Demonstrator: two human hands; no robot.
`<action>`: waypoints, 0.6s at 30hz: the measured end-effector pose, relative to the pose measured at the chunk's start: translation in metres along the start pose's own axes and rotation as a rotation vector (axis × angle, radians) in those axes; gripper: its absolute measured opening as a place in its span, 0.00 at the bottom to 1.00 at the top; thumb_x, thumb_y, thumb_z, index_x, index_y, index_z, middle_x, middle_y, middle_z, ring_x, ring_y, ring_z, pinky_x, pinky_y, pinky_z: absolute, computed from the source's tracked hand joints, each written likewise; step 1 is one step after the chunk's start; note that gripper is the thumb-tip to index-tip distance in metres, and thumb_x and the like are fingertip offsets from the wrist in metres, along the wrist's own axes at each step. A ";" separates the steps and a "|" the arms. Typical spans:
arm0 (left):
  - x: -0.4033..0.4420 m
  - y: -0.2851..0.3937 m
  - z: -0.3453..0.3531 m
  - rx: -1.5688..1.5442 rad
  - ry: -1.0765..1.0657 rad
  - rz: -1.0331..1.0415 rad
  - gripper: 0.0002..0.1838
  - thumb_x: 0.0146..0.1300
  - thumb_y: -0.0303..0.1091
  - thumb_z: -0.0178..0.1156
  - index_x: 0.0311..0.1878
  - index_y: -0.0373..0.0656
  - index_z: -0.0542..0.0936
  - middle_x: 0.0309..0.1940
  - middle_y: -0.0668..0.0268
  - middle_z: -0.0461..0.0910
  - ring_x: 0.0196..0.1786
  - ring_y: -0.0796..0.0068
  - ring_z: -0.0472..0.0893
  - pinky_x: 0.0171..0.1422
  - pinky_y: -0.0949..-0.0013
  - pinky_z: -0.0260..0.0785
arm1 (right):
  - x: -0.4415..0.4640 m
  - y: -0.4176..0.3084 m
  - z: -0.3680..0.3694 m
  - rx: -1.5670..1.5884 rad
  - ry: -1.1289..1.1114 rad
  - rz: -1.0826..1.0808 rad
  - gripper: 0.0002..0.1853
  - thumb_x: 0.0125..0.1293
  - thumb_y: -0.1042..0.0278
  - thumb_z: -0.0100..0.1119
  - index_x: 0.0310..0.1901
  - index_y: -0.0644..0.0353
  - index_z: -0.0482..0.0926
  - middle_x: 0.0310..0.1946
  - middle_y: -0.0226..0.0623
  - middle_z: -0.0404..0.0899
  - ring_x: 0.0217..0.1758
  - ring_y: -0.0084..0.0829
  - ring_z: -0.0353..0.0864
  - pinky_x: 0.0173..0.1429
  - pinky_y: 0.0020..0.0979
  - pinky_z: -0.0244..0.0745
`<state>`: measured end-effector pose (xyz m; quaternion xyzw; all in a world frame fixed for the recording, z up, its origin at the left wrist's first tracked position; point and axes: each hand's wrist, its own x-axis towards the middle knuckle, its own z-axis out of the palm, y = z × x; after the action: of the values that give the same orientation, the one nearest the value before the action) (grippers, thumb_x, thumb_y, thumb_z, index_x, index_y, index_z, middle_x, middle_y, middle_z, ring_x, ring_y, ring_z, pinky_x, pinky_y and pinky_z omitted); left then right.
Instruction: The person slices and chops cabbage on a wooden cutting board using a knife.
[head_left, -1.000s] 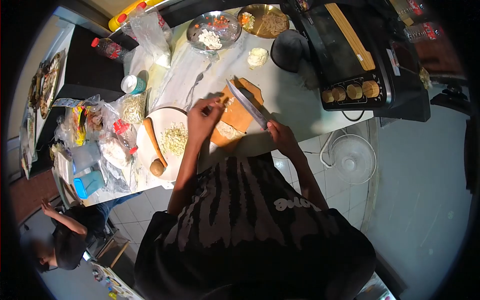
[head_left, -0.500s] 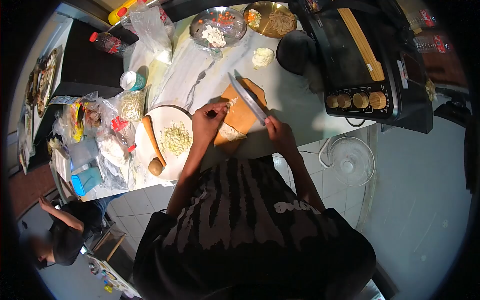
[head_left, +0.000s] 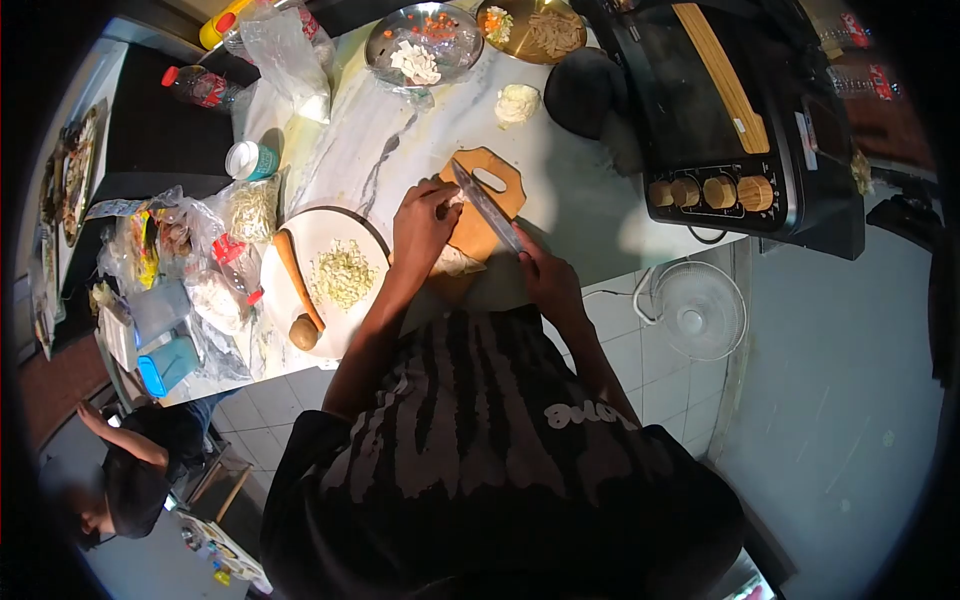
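My right hand (head_left: 550, 280) grips the handle of a long kitchen knife (head_left: 487, 209), whose blade lies slantwise over a wooden cutting board (head_left: 476, 238). At the board's left edge my left hand (head_left: 425, 222) has its fingers bent and pressed around a small pale food piece (head_left: 456, 200), close beside the blade. Another pale, flat food piece (head_left: 459, 262) rests on the near end of the board, partly behind my left wrist. The kind of food is too small to tell.
Left of the board stands a white plate (head_left: 375, 250) with chopped pale-green pieces (head_left: 343, 275) and a wooden pestle (head_left: 290, 262). Metal plates (head_left: 455, 70) of cut food, a cauliflower-like lump (head_left: 517, 104) and an oven (head_left: 690, 110) stand farther off. A person (head_left: 140, 460) is at lower left.
The knife has moved left, closer to my left fingers, and its blade uncovers the board's handle hole. My left fingers have curled in. The whole view has shifted slightly.
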<state>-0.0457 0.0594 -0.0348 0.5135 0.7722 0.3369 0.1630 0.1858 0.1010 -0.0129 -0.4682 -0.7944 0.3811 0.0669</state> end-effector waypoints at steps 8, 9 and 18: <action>-0.003 0.009 -0.008 -0.092 0.029 -0.091 0.14 0.60 0.31 0.70 0.51 0.44 0.88 0.40 0.61 0.88 0.38 0.62 0.85 0.45 0.62 0.78 | -0.003 -0.005 0.008 0.143 -0.111 0.057 0.25 0.77 0.59 0.48 0.75 0.35 0.68 0.36 0.56 0.82 0.38 0.54 0.85 0.44 0.47 0.78; -0.004 0.007 -0.008 -0.091 0.035 -0.090 0.14 0.60 0.31 0.70 0.51 0.44 0.88 0.40 0.61 0.88 0.38 0.62 0.85 0.45 0.62 0.78 | -0.001 0.001 0.011 0.205 -0.104 0.038 0.25 0.78 0.59 0.48 0.75 0.35 0.68 0.35 0.56 0.82 0.37 0.53 0.85 0.44 0.45 0.78; -0.053 0.017 -0.060 0.054 -0.130 0.118 0.41 0.63 0.52 0.69 0.79 0.58 0.67 0.35 0.58 0.65 0.39 0.60 0.64 0.47 0.61 0.62 | 0.017 -0.011 -0.002 0.255 -0.254 -0.121 0.24 0.78 0.63 0.48 0.74 0.40 0.69 0.37 0.55 0.82 0.36 0.47 0.84 0.46 0.40 0.76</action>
<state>-0.0481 -0.0060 0.0150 0.5831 0.7372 0.2908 0.1788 0.1695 0.1128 -0.0084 -0.3553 -0.7684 0.5301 0.0477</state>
